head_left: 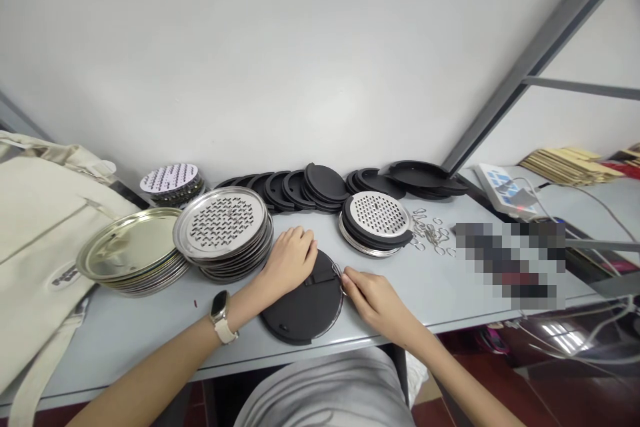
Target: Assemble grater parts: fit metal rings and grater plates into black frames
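Note:
A flat black disc (303, 310) lies on the table near its front edge, with a raised block and a notch in its rim. My left hand (290, 255) is closed on the disc's upper left part, its fingers curled and partly hidden. My right hand (367, 297) pinches a small metal wire loop (337, 271) at the disc's right edge, by the raised block. Just behind stands a short stack of black rings and metal discs, topped by a perforated grater disc (377, 213). Loose wire loops (433, 233) lie to its right.
Left of my hands are stacked grater plates (225, 223) and gold-coloured round lids (133, 247). Black discs (325, 187) line the wall. A cream bag (40, 233) occupies the left end; a white box (503, 190) stands right, beyond a grey metal post (530, 73).

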Available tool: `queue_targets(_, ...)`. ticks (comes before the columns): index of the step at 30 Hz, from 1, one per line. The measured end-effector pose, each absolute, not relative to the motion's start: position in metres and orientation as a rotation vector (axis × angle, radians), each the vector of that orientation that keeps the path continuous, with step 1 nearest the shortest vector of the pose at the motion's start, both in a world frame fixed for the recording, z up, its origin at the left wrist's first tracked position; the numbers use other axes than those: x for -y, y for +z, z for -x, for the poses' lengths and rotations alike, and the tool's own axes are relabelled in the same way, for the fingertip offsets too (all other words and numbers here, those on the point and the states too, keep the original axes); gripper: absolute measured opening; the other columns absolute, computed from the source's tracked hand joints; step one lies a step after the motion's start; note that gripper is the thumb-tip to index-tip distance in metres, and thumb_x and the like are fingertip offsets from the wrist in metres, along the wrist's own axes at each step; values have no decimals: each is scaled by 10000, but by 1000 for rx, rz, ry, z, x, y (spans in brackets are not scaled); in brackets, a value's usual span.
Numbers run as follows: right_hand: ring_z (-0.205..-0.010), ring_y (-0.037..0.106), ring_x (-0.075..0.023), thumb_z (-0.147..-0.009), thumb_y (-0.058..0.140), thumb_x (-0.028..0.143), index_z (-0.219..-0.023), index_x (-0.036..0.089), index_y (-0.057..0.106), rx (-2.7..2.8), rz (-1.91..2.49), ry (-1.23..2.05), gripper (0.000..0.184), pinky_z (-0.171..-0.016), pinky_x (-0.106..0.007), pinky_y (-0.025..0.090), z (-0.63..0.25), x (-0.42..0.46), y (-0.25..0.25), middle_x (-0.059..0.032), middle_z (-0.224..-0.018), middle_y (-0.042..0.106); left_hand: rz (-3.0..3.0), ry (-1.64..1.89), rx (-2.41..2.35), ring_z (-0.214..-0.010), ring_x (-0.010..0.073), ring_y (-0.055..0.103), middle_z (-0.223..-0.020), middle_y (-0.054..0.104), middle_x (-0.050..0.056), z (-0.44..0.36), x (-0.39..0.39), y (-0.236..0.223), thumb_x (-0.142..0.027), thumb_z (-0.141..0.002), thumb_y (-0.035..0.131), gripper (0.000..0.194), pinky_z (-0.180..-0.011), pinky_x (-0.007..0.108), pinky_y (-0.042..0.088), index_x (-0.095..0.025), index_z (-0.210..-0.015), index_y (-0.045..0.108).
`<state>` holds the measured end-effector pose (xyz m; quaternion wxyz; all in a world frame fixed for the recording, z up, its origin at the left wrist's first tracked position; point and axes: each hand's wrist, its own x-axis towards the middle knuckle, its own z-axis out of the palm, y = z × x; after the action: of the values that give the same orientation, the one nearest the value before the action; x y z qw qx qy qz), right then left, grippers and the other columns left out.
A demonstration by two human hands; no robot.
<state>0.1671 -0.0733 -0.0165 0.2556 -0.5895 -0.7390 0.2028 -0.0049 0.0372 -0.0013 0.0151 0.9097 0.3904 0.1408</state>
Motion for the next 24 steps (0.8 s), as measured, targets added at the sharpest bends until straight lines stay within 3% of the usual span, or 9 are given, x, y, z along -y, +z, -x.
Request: queue_targets(24, -528, 420, -139, -990, 306, 222, -737, 228, 362, 2189, 1597, 520, 259, -571, -271, 282, -171, 69, -9, 37, -609, 447, -2816, 324, -1245, -854, 227, 566, -867, 587, 97, 0, -42, -8, -135, -958, 305, 253, -801, 364, 430, -151, -860, 538)
